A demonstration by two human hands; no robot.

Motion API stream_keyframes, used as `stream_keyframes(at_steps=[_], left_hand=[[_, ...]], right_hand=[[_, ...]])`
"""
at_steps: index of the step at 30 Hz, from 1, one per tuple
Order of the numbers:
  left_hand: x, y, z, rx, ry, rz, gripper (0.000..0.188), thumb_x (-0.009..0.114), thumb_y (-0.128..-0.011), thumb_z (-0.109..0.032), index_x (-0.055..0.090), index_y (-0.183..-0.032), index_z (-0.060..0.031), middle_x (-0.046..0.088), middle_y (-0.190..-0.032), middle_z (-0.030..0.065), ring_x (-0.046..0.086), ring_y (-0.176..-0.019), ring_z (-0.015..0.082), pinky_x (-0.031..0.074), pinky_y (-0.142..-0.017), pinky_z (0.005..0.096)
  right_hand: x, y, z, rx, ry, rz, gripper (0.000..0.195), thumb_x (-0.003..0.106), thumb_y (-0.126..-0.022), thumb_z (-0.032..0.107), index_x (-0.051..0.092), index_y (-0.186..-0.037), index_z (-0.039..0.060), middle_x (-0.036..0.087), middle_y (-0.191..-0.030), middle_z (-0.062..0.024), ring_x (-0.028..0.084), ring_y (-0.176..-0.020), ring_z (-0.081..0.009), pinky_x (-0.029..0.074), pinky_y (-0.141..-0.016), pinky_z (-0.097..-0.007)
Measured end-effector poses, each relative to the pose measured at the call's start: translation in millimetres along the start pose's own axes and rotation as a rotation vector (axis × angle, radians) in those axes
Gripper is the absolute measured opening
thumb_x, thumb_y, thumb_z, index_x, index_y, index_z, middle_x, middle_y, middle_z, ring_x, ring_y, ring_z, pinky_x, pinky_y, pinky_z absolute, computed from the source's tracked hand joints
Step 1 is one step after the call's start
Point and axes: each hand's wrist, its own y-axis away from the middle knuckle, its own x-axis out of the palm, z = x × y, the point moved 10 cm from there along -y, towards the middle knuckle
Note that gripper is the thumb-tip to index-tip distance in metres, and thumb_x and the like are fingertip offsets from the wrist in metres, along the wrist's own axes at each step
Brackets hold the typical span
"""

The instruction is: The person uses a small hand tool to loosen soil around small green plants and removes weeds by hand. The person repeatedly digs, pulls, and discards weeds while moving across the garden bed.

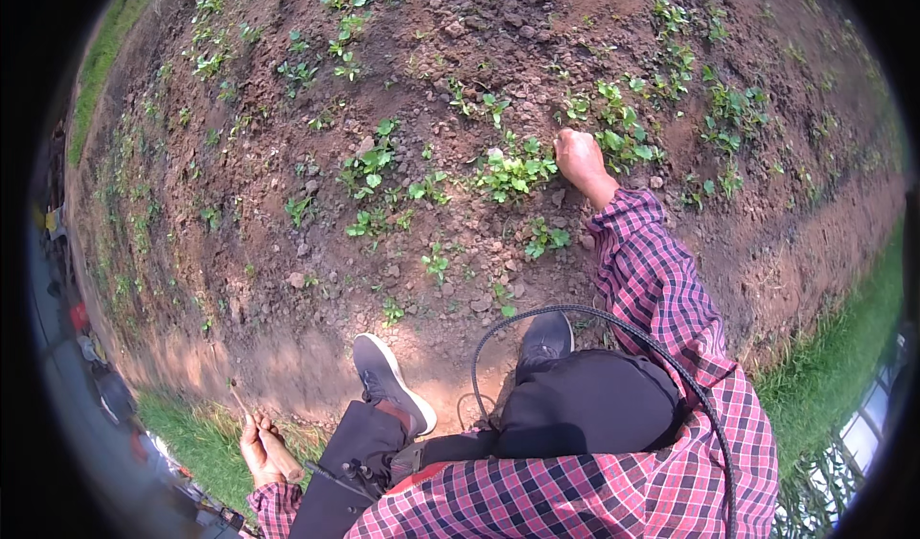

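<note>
My right hand (579,158) is curled like a fist against the soil, between a light green leafy clump (514,172) on its left and another leafy plant (624,136) on its right. Its fingertips are hidden beneath it, so whatever they touch or pinch does not show. Low on the left, beside my knee, my left hand (259,447) grips the wooden handle (284,462) of a small hand tool. A thin shaft (237,397) projects from that grip towards the bed; the tool's tip is too small to make out.
Small seedlings (370,165) and clods dot the soil bed (431,280). My shoes (388,377) stand at its near edge. A black cable (575,309) loops across my lap. Grass (826,388) borders the bed; blurred objects (100,374) lie far left.
</note>
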Motion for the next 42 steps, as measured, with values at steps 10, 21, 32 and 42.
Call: stream_keyframes(at_steps=[10,21,32,42], left_hand=[[-2.8,-6.1,-0.9,-0.02,-0.02,0.096,0.018,0.059,-0.087,-0.027,0.054,-0.084,-0.0102,0.053,-0.07,-0.0013,0.05,-0.059,0.0104,0.042,-0.05,0.0222],[5.1,-0.8,-1.0,-0.024,-0.037,0.079,0.017,0.06,-0.087,-0.029,0.054,-0.083,-0.0132,0.053,-0.07,-0.0031,0.048,-0.059,0.0083,0.037,-0.05,0.0199],[15.0,5.9,-3.8,-0.03,-0.028,0.075,0.018,0.065,-0.083,-0.027,0.055,-0.083,-0.0119,0.055,-0.072,-0.0012,0.05,-0.061,0.0092,0.04,-0.052,0.02],[34.9,18.0,-5.6,-0.035,-0.007,0.131,0.017,0.066,-0.082,-0.022,0.056,-0.084,-0.0094,0.055,-0.072,-0.0004,0.053,-0.065,0.0102,0.043,-0.058,0.0205]], right_hand=[[-31.9,36.4,38.5,-0.351,-0.033,-0.153,0.014,0.058,-0.075,0.01,0.06,-0.089,0.0077,0.056,-0.098,-0.013,0.062,-0.081,-0.033,0.05,-0.067,-0.0433],[-46.7,23.3,67.0,-0.202,-0.186,-0.127,0.016,0.053,-0.083,0.013,0.062,-0.095,0.0082,0.063,-0.091,-0.0125,0.058,-0.088,-0.031,0.047,-0.076,-0.0407],[13.5,-1.7,139.8,-0.58,-0.224,0.353,0.048,0.042,-0.07,-0.005,0.058,-0.114,0.0065,0.056,-0.114,-0.0133,0.05,-0.111,-0.0307,0.04,-0.096,-0.0382],[51.5,57.2,189.4,-0.593,0.099,0.285,0.049,0.054,-0.075,0.008,0.045,-0.123,0.0073,0.045,-0.117,-0.0173,0.05,-0.101,-0.0338,0.045,-0.084,-0.0422]])
